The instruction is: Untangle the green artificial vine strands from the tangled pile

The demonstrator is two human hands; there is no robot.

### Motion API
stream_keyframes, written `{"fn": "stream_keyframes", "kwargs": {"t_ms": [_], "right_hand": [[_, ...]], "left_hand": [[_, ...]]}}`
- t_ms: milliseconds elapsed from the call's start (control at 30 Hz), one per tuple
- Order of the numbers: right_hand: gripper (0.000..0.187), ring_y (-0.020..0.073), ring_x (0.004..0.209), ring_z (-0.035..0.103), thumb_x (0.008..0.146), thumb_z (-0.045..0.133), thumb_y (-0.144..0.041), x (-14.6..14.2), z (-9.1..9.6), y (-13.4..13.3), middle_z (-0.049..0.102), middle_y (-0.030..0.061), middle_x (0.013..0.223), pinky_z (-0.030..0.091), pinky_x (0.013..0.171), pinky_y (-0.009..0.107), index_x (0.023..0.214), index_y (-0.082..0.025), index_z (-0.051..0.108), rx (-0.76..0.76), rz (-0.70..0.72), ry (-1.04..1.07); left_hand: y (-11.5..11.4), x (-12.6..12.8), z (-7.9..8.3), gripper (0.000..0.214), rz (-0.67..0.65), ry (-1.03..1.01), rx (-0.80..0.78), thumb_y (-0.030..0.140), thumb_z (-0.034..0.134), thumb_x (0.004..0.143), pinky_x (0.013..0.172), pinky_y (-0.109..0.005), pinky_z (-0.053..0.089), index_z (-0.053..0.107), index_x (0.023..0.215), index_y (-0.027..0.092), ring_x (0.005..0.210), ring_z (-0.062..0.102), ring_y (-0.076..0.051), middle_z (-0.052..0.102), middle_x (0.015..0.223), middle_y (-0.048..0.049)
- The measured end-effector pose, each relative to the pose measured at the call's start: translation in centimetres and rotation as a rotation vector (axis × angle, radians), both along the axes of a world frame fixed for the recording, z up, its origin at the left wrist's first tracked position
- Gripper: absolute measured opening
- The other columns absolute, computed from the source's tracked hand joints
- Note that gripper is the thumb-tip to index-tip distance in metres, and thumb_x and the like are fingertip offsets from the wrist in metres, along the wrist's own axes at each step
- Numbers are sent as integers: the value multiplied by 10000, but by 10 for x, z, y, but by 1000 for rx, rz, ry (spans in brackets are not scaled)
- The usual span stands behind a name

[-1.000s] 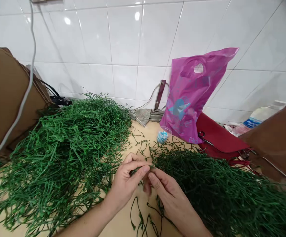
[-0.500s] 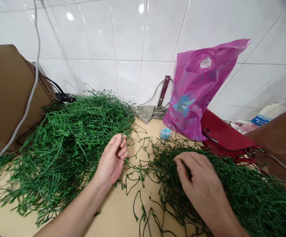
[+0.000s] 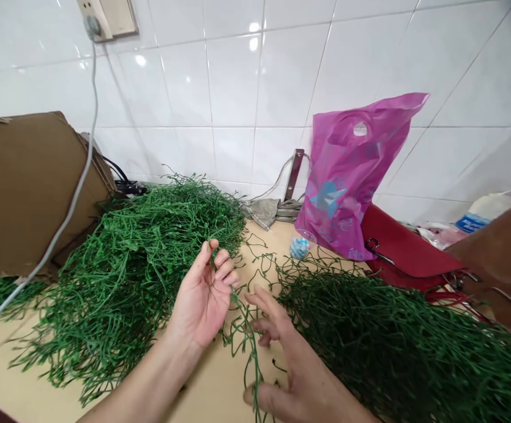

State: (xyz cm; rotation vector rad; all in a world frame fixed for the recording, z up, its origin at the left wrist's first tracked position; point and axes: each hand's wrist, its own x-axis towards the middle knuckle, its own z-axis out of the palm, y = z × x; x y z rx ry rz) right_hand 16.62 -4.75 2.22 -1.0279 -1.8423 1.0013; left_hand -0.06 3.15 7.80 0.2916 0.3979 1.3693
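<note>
Clock positions are read from the point between the hands, with 12 o'clock toward the white tiled wall.

**Hands.** The left hand lay palm up and half open, with its fingers lightly curved and not clenched. The right hand was open, with its fingers spread and its thumb low.

**Workpiece.** A single strand of artificial green vine hung between the hands. Its upper part lay at the little-finger side of the left hand, and its lower part ran down just beside the right thumb. Whether the left hand was pinching the strand could not be determined. The right hand was not closed on it.

**Surroundings.** A large heap of artificial vine lay on the tan tabletop at 10 o'clock, just beside the left hand. A second, darker heap of vine lay at 3 o'clock, near the right hand. A magenta plastic carrier bag stood tilted against the wall at 1 o'clock. A clear plastic cup holding something blue and white stood just before it. A red bag lay at 2 o'clock. A cardboard sheet stood upright at 10 o'clock, behind the first heap, with a white cable crossing in front.
</note>
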Motion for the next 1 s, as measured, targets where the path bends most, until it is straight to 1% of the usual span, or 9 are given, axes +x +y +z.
{"fn": "stream_keyframes", "kwargs": {"t_ms": [167, 233, 400, 533, 600, 667, 767, 867, 1000], "right_hand": [[336, 204, 926, 701, 994, 468, -418, -14, 9, 5, 748, 80, 993, 550, 865, 337, 1163, -232, 692, -146, -203, 164], [354, 193, 810, 695, 987, 481, -473, -12, 12, 7, 740, 58, 845, 547, 786, 314, 1013, -210, 717, -247, -255, 258], [351, 182, 749, 673, 952, 552, -514, 0, 2, 16, 739, 54, 826, 510, 746, 315, 971, -190, 685, -340, -269, 533], [303, 166, 723, 649, 939, 583, -480, 2, -2, 19, 724, 39, 788, 491, 719, 298, 939, -190, 672, -325, -290, 615], [265, 162, 731, 650, 956, 554, -432, -4, 2, 15, 723, 35, 813, 500, 736, 303, 945, -197, 675, -285, -259, 560], [235, 165, 786, 664, 976, 501, -343, -11, 10, 6, 728, 39, 886, 511, 790, 318, 986, -205, 689, -237, -165, 405], [322, 174, 974, 654, 916, 545, -199, -14, 24, -10, 688, 57, 1188, 498, 915, 345, 1214, -245, 656, -153, 1, 106], [652, 178, 1085, 603, 835, 638, -126, 3, 38, -22, 486, 64, 1484, 486, 956, 345, 1438, -315, 480, -104, 62, -116], [462, 190, 996, 619, 878, 593, -106, 31, 40, -37, 633, 63, 1225, 495, 897, 355, 1315, -256, 578, -104, -64, -388]], "left_hand": [[-3, 7, -7, 79, -9, 23, -90, 245, 645, 925, 557, -204, 462, 667, 922, 169, 535, 442, -48, 466, 730, 42], [-5, 7, -7, 84, -20, 21, -116, 238, 620, 940, 566, -204, 475, 663, 927, 166, 534, 454, -47, 475, 729, 42], [-8, 8, -8, 119, -29, 64, -97, 242, 572, 966, 552, -212, 496, 655, 922, 171, 522, 474, -55, 499, 714, 44], [-4, 6, -18, 104, -58, 291, -36, 250, 642, 922, 559, -190, 505, 672, 942, 153, 568, 543, -60, 571, 757, 26], [-1, 2, -22, 167, -140, 444, 9, 303, 663, 907, 604, -201, 526, 685, 972, 151, 658, 620, -88, 626, 822, -2], [-1, -4, -24, 299, -349, 552, 36, 434, 647, 905, 626, -236, 536, 692, 1018, 161, 737, 668, -135, 673, 901, -43], [-5, -15, -23, 423, -617, 721, 89, 529, 655, 873, 626, -230, 505, 708, 1016, 134, 764, 674, -153, 701, 962, -91], [-11, -24, -21, 386, -645, 906, 195, 493, 720, 836, 609, -182, 450, 706, 977, 134, 765, 664, -125, 693, 952, -68], [-14, -34, -20, 392, -655, 1054, 316, 536, 675, 851, 505, -176, 367, 653, 897, 148, 618, 622, -89, 631, 844, -15]]}}
